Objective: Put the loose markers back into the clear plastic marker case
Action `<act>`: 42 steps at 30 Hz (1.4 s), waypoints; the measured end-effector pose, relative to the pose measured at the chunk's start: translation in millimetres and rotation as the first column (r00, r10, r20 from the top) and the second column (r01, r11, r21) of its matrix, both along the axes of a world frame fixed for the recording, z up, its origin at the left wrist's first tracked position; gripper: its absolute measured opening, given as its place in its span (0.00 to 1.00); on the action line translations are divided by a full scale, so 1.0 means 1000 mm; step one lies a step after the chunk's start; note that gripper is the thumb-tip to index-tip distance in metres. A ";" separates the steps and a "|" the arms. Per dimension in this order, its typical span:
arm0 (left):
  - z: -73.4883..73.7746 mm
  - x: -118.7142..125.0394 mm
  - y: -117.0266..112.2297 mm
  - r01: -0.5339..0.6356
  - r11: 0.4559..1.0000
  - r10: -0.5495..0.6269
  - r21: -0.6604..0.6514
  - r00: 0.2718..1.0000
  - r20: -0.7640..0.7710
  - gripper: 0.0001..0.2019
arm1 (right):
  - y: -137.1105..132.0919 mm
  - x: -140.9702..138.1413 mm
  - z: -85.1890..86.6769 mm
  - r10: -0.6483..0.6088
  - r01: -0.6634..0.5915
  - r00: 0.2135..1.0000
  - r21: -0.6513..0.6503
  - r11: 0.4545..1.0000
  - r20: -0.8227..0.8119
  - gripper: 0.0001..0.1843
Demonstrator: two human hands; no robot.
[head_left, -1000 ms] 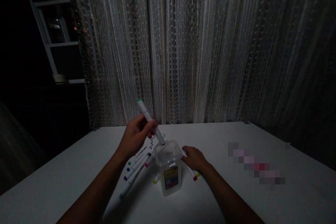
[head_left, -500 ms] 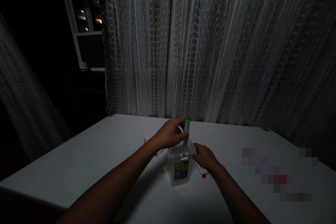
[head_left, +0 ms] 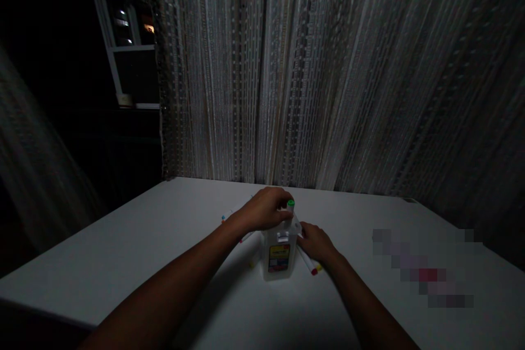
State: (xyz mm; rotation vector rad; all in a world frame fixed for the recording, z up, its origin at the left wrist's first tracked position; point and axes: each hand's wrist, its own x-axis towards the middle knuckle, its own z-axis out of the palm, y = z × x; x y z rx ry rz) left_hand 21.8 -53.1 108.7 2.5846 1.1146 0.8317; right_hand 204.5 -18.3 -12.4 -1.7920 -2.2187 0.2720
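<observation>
One container (head_left: 280,260) holds a marker (head_left: 290,208) the left hand (head_left: 266,209) pinches, right hand's (head_left: 315,241) grip unclear.

The table (head_left: 135,262) is plain white, greyed by dim light. Along its far edge hangs a curtain (head_left: 279,65), grey, white and beige in vertical stripes with dashed lines. Midway between the side edges, a clear tub (head_left: 266,263) bears a label (head_left: 279,258), yellow above, dark below; the marker (head_left: 290,210) in it is white with a green end. Toward the right edge lies a white pen (head_left: 307,261), red-ended, beside a yellow tip (head_left: 320,267); toward the left, a blue tip (head_left: 223,217).
</observation>
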 end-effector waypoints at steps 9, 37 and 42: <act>-0.008 -0.003 0.006 -0.039 0.998 0.043 0.058 0.996 -0.082 0.11 | 0.000 -0.001 0.001 0.004 -0.004 1.000 -0.004 1.000 -0.009 0.17; -0.096 -0.030 0.047 0.047 0.942 0.228 -0.331 0.636 0.737 0.11 | 0.004 -0.002 -0.003 -0.020 0.020 1.000 -0.017 1.000 -0.004 0.19; -0.124 -0.029 0.043 0.045 0.944 0.210 -0.327 0.682 0.701 0.12 | 0.002 -0.002 -0.001 -0.007 0.007 1.000 -0.025 1.000 -0.007 0.19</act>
